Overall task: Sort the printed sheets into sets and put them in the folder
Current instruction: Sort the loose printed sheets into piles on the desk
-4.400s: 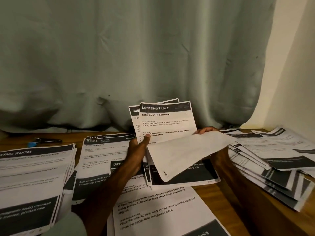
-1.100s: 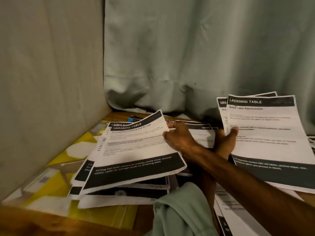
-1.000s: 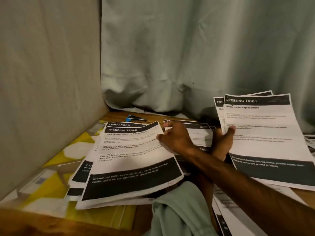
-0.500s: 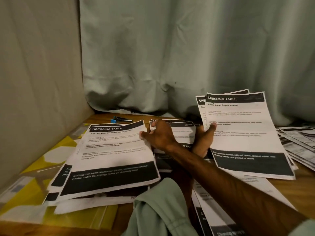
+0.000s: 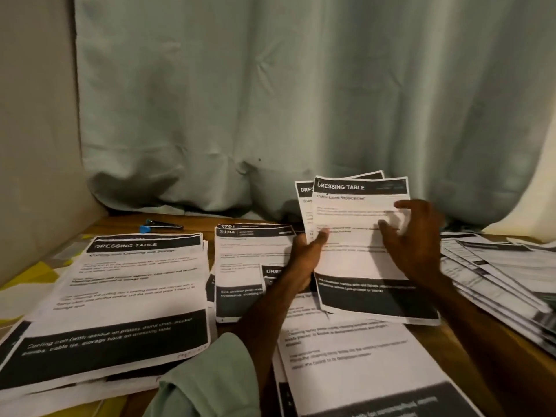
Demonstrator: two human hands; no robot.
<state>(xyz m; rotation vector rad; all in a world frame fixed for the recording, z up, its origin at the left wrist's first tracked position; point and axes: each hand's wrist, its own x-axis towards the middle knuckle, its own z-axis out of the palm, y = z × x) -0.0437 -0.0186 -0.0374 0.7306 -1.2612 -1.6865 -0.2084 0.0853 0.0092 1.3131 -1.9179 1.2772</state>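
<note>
**Left grip [image 5: 305, 260] holds a fan of sheets [image 5: 358, 212]**

Left of this grip, a stack of sheets [image 5: 135, 284] headed "DRESSING TABLE" lies on the counter [image 5: 198, 219]. The left grip pinches the fan, thumb in front. The right grip [image 5: 418, 245] has its fingers spread apart before the fan. To its right lies a loose pile [image 5: 496, 266].

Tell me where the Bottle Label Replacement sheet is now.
Head view, right of centre: the Bottle Label Replacement sheet stands at the front of the sheets gripped by the left hand, before the curtain, with the right hand spread across its face.
</note>
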